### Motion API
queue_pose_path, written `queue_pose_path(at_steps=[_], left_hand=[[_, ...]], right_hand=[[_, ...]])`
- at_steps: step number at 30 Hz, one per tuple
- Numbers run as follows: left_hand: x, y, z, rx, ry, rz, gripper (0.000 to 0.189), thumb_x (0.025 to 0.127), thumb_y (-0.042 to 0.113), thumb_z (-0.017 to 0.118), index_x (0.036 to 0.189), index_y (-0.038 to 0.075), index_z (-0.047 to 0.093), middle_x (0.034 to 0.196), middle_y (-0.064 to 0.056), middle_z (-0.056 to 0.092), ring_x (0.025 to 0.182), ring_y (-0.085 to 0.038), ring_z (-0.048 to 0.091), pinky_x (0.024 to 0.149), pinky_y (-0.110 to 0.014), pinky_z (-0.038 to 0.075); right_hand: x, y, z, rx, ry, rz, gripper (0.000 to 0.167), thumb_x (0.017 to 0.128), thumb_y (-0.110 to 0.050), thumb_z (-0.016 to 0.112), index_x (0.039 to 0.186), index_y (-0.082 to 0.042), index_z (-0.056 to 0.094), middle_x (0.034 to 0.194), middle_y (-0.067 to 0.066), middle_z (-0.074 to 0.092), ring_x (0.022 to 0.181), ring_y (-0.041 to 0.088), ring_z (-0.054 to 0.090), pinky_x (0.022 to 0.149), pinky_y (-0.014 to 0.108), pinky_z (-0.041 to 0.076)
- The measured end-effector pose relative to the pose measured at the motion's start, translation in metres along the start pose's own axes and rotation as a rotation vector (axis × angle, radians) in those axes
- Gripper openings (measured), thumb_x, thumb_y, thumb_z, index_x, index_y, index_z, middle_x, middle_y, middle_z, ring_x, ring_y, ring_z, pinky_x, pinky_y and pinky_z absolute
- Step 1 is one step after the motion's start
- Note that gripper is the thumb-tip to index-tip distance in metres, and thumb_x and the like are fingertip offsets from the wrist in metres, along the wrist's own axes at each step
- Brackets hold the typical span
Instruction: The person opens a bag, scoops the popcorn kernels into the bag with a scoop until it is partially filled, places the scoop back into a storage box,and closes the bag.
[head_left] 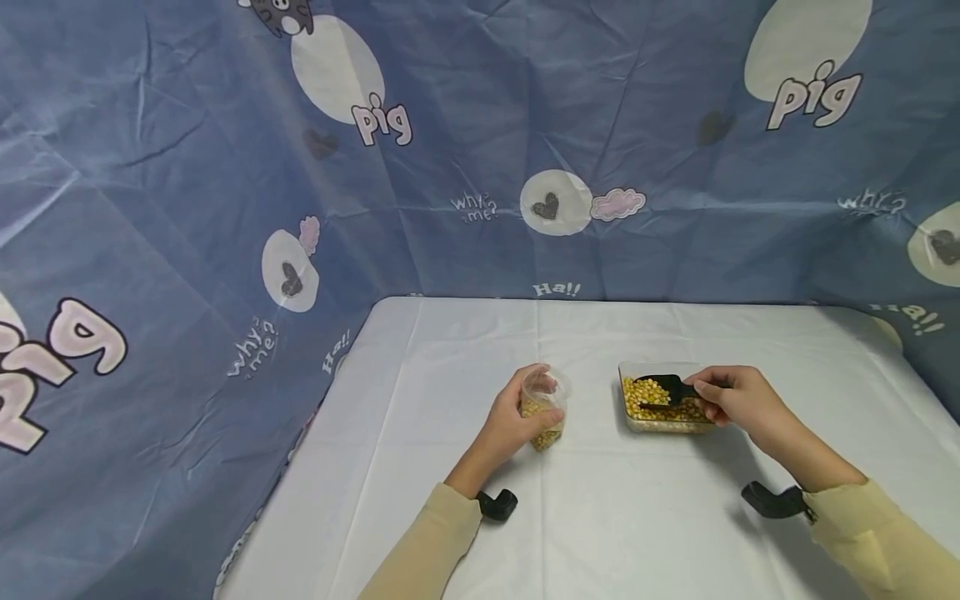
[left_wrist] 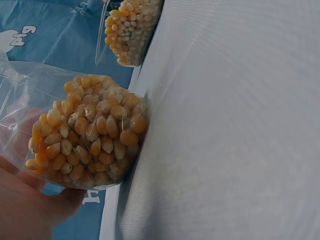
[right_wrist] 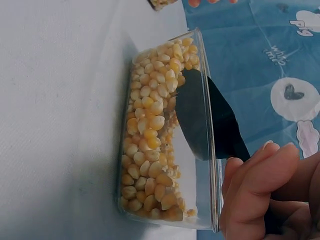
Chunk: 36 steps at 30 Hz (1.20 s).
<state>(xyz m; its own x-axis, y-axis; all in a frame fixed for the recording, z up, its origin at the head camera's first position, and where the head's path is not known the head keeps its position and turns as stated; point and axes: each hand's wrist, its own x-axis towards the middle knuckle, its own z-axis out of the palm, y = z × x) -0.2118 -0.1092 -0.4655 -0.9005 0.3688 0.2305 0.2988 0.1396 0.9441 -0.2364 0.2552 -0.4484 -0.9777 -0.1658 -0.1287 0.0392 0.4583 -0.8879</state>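
Note:
My left hand (head_left: 516, 417) grips a clear plastic bag (head_left: 546, 410) partly filled with yellow corn kernels (left_wrist: 95, 132), thumb across its near side and fingers behind. The bag's mouth stands open at the top, and its bottom is at the white tabletop. To the right, my right hand (head_left: 738, 396) holds a black scoop (head_left: 667, 387) by its handle. The scoop's blade reaches inside a clear rectangular container (head_left: 630, 367) of corn kernels (right_wrist: 150, 125). In the right wrist view the blade (right_wrist: 192, 112) dips among the kernels, partly seen through the container wall.
A white cloth (head_left: 420, 375) covers the table. Behind it and along the left hangs a blue printed curtain (head_left: 465, 250). Black wrist mounts (head_left: 497, 505) sit on both forearms. The bag and container stand a short gap apart.

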Motion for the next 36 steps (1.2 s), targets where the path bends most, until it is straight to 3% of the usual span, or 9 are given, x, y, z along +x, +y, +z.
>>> queue_pose_path(at_steps=[14,21,27,33,36], left_hand=[[-0.001,0.002,0.001,0.016,-0.003,0.021,0.066,0.094,0.013,0.072,0.15,0.01,0.039,0.136,-0.023,0.054,0.129,-0.033,0.05,0.108,-0.05,0.037],[0.006,-0.031,0.001,0.027,0.012,0.039,0.069,0.092,0.021,0.075,0.151,0.016,0.04,0.135,-0.008,0.058,0.127,-0.02,0.052,0.107,-0.048,0.039],[0.005,-0.033,0.001,0.011,0.017,0.043,0.068,0.092,0.021,0.076,0.15,0.017,0.042,0.132,-0.004,0.059,0.126,-0.019,0.053,0.106,-0.047,0.04],[0.006,-0.034,0.001,0.005,0.014,0.029,0.07,0.091,0.014,0.075,0.151,0.016,0.04,0.135,-0.012,0.057,0.128,-0.027,0.051,0.107,-0.052,0.038],[0.005,-0.026,0.001,0.01,0.01,0.02,0.069,0.092,0.013,0.074,0.151,0.013,0.039,0.135,-0.017,0.056,0.128,-0.031,0.051,0.107,-0.051,0.038]], right_hand=[[-0.009,0.003,-0.004,0.109,0.001,0.029,0.037,0.107,-0.013,0.05,0.133,0.013,0.054,0.085,0.014,0.065,0.063,0.015,0.055,0.057,0.034,0.05],[-0.013,0.01,-0.005,0.126,0.022,0.036,0.041,0.107,-0.02,0.052,0.137,0.008,0.053,0.089,0.015,0.065,0.07,0.021,0.059,0.059,0.036,0.047],[-0.017,0.015,-0.005,0.133,0.043,0.03,0.044,0.107,-0.024,0.053,0.138,0.008,0.053,0.086,0.015,0.064,0.072,0.022,0.06,0.057,0.036,0.045],[-0.019,0.017,-0.006,0.149,0.06,0.011,0.045,0.107,-0.026,0.053,0.136,0.008,0.054,0.09,0.012,0.067,0.068,0.02,0.056,0.057,0.035,0.044],[-0.02,0.017,-0.007,0.154,0.066,0.004,0.045,0.107,-0.027,0.054,0.136,0.007,0.054,0.093,0.011,0.068,0.067,0.021,0.055,0.057,0.035,0.044]])
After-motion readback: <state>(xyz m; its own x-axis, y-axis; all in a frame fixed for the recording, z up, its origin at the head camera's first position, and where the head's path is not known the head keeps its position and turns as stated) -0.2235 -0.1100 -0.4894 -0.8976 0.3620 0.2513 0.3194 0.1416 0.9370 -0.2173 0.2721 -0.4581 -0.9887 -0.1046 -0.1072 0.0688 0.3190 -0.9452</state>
